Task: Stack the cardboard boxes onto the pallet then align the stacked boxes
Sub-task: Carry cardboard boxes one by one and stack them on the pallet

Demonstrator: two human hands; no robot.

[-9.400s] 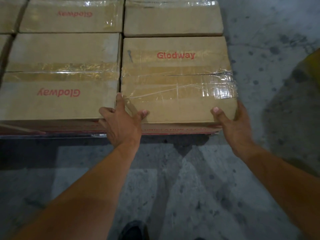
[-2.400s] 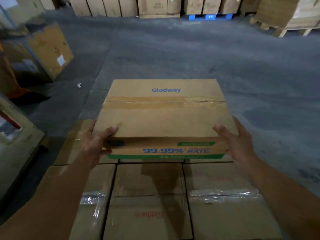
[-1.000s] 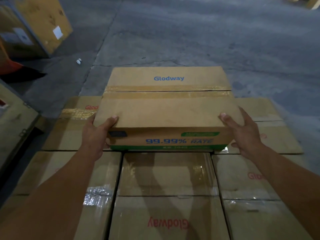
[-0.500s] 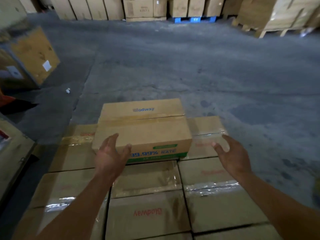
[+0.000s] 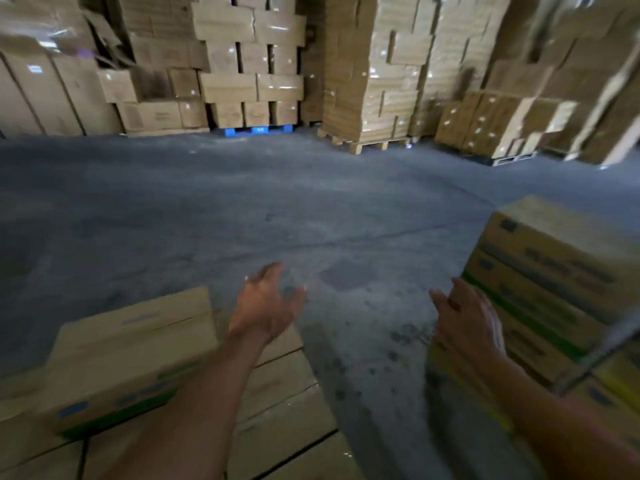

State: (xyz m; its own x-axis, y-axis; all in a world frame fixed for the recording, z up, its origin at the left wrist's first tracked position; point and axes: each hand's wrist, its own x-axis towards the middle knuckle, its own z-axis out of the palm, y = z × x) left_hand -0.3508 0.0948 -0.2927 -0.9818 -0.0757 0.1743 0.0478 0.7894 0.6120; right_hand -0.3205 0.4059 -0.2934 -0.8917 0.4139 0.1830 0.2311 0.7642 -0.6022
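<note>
Head view: the box [image 5: 131,355] has been let go and sits on the pallet layer [image 5: 277,386] along its far edge. The left hand [image 5: 266,306] and right hand [image 5: 464,317], spread and empty, swing toward what seems, through blur, the supply stack [image 5: 540,282].

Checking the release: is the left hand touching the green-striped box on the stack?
Apart. Head view: the left hand is open beside the green-striped box, lower boxes showing between.
</note>
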